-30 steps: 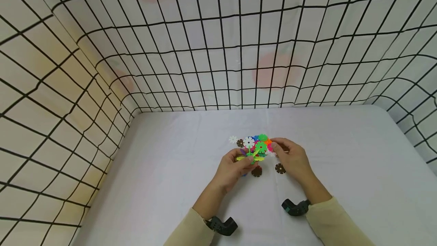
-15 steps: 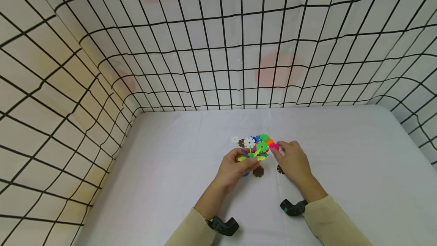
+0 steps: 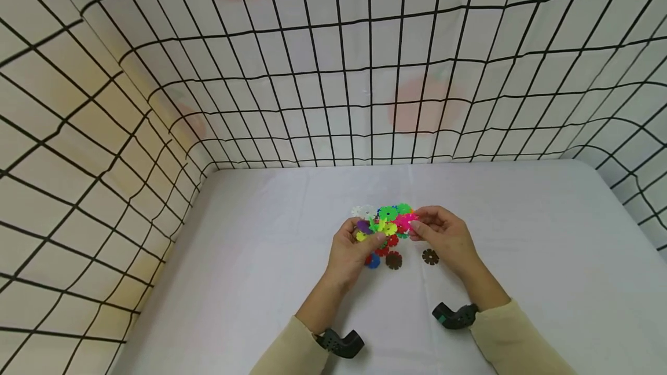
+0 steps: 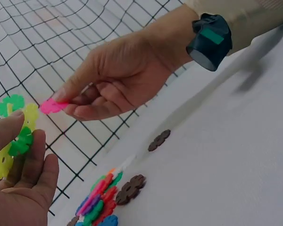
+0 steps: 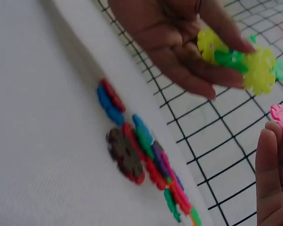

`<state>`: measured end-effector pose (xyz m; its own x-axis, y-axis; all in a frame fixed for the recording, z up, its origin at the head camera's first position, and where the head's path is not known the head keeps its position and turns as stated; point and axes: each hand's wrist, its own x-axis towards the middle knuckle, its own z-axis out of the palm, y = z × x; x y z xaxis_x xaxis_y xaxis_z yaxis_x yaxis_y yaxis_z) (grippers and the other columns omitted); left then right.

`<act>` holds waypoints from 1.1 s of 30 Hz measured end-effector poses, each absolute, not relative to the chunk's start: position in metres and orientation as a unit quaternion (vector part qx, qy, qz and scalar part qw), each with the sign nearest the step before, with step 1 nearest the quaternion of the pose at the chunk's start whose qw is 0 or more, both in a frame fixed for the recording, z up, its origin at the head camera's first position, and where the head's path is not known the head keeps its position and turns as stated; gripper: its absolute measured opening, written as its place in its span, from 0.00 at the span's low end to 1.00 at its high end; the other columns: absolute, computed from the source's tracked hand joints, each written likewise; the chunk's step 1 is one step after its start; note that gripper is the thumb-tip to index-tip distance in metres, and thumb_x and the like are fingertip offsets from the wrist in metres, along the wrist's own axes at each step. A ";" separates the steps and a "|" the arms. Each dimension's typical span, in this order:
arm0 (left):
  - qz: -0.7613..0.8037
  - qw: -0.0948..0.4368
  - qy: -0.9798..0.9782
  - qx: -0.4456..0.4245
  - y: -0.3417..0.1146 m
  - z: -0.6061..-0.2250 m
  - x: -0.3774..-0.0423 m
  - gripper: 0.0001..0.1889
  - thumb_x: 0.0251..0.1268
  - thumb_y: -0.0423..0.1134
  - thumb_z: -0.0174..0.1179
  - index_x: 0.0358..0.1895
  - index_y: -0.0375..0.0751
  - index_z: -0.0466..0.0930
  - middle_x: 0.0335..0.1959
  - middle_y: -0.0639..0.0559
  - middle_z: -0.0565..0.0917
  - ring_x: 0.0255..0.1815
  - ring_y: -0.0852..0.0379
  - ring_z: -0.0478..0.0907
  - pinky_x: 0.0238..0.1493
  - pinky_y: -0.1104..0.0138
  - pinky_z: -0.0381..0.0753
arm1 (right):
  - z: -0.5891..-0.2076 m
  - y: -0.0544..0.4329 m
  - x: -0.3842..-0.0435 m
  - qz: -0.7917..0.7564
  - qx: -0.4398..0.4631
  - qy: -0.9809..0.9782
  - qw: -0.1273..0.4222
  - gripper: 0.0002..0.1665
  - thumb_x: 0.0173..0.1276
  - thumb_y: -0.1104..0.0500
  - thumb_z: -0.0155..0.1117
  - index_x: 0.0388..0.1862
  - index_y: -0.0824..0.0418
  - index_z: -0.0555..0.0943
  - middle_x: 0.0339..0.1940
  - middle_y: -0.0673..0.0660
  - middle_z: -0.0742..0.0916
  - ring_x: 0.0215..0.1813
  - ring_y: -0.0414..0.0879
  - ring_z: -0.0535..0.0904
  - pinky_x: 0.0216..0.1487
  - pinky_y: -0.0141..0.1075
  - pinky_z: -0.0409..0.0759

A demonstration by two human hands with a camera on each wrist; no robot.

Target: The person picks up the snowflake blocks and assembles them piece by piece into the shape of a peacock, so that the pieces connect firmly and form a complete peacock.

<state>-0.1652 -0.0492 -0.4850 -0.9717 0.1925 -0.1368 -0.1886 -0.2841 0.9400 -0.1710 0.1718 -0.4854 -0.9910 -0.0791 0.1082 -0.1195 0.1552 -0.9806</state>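
In the head view, the left hand (image 3: 350, 253) pinches a yellow-and-green cluster (image 3: 388, 228) of flower-shaped pieces above the white table (image 3: 250, 247), and the right hand (image 3: 452, 242) pinches a pink piece (image 3: 408, 220) just beside it; a brown disc (image 3: 430, 256) lies near that hand. The left wrist view shows thumb and fingers closed on the pink piece. In the right wrist view, a coloured heap (image 5: 144, 141) rests on the table.
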 end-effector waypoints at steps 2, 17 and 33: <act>0.808 0.113 0.578 -0.001 -0.048 -0.484 -0.166 0.17 0.62 0.31 0.71 0.49 0.41 0.73 0.40 0.57 0.87 0.41 0.62 0.85 0.45 0.72 0.86 | -0.483 0.171 -0.168 0.658 0.099 -0.746 0.029 0.16 0.73 0.64 0.65 0.54 0.72 0.78 0.38 0.47 0.85 0.36 0.38 0.88 0.43 0.37 0.89; 0.758 0.103 0.644 0.012 -0.052 -0.480 -0.166 0.19 0.60 0.36 0.74 0.52 0.36 0.80 0.40 0.54 0.87 0.41 0.61 0.84 0.42 0.72 0.85 | -0.483 0.164 -0.164 0.632 0.140 -0.758 0.079 0.06 0.69 0.67 0.68 0.44 0.66 0.87 0.33 0.50 0.87 0.34 0.40 0.87 0.40 0.31 0.88; 0.653 0.108 0.744 0.088 -0.053 -0.478 -0.160 0.21 0.72 0.46 0.64 0.61 0.41 0.75 0.45 0.45 0.88 0.45 0.52 0.85 0.50 0.67 0.86 | -0.487 0.155 -0.161 0.630 0.130 -0.759 0.102 0.05 0.67 0.69 0.69 0.41 0.67 0.87 0.33 0.51 0.86 0.34 0.36 0.86 0.39 0.31 0.87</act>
